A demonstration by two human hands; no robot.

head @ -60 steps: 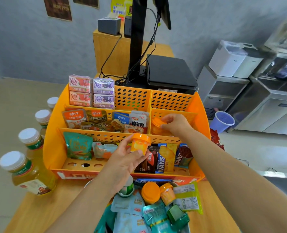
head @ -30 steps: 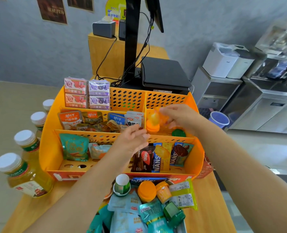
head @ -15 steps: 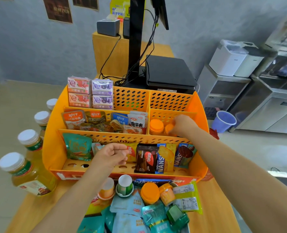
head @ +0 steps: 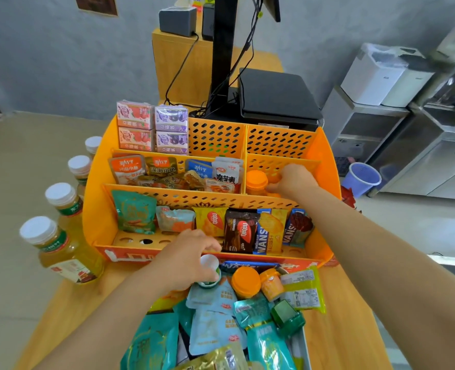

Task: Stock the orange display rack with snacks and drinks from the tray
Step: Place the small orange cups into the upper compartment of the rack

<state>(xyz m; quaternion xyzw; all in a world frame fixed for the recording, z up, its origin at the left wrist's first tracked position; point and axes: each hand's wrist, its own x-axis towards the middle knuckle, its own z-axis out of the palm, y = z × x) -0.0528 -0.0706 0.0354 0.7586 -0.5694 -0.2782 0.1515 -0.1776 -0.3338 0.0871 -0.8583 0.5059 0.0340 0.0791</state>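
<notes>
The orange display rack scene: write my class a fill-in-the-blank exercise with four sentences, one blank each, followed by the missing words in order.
1. The drink cartons stand stacked in the rack's ____ row.
2. The bottles beside the orange display rack have ____ caps.
3. The left hand grips a small cup with green on it at the ____.
4. The right hand reaches into the ____ row beside an orange-lidded cup.

Missing words: back; white; tray; middle

The rack [head: 325, 166] stands on the table [head: 349, 303] — the tray [head: 305, 340] lies directly before it. Bottles [head: 60, 249] line the rack's left side; a scale [head: 277, 97] sits behind.
</notes>
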